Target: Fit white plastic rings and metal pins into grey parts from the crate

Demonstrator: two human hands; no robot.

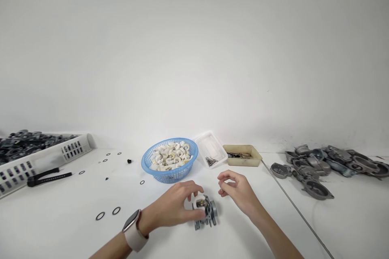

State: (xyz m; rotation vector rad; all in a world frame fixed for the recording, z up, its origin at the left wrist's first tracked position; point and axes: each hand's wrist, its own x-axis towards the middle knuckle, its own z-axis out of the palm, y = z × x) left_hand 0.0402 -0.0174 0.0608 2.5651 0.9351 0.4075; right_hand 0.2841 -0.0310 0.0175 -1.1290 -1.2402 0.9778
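Observation:
A grey metal carburetor (210, 209) rests on the white table in front of me, a white plastic float (198, 200) on its top. My left hand (174, 206), with a watch on the wrist, grips it from the left, its thumb on the near side and fingers at the far side. To the right and a little above the table, my right hand (238, 192) is closed with thumb and fingertips together. Whatever may be between those fingertips is too small to make out. Behind the hands stands a blue basket (170, 177) of white floats.
A clear plastic box (212, 145) of small metal pins and a beige tray (242, 161) stand behind. Grey metal bowls (316, 189) lie right of a thin rod (296, 206). Leftward are a white crate (75, 149), black cutters (45, 178) and several black rings (116, 210).

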